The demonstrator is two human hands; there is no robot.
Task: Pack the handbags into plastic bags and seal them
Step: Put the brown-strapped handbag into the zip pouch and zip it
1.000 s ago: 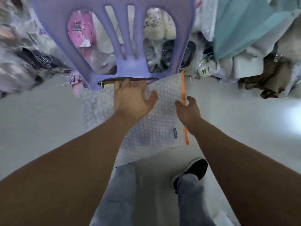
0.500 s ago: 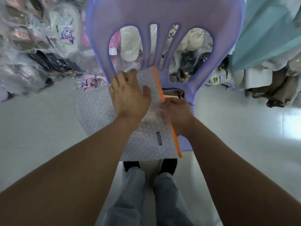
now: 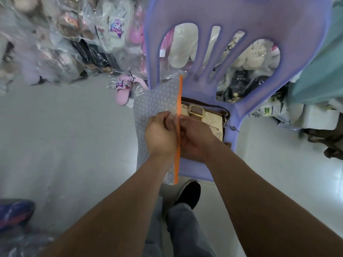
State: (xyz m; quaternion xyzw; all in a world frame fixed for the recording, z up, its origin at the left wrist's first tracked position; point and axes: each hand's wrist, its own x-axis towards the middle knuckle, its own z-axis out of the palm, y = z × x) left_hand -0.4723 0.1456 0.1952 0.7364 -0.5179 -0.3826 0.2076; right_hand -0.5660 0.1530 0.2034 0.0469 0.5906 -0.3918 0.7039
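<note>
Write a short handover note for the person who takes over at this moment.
Left hand: pinches the plastic bag at its orange strip.
Right hand: pinches the same edge from the other side.
Handbag: lies on the purple chair seat, outside the bag.
Done: bag mouth held in both hands.
Left: open the mouth, slide the handbag in, seal.

Left hand [image 3: 160,135], right hand [image 3: 196,140] pinch plastic bag [image 3: 154,102] orange strip [image 3: 178,101].
</note>
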